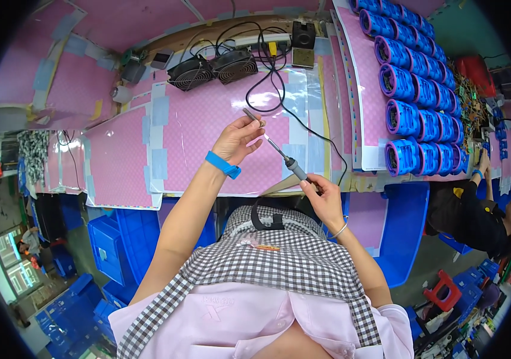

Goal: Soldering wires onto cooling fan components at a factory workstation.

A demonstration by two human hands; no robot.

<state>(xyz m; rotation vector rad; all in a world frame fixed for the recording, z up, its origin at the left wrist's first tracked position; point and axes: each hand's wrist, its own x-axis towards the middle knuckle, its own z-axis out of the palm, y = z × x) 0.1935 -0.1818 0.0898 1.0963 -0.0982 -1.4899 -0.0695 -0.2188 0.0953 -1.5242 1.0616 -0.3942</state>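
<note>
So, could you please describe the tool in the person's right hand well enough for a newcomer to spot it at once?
Find the pink bench, then the right hand at its near edge. The pen-shaped tool held there slants up and left, its metal shaft pointing toward the left hand. Its thick grey grip sets it apart from the short, slim rod in that hand.

Soldering iron [294, 167]: partly covered by right hand [327, 200]
Slim piece [249, 114], left hand [239, 139]: too small to tell
Blue cylinders [419, 89], right of bench [201, 131]: farthest row cut off
</note>
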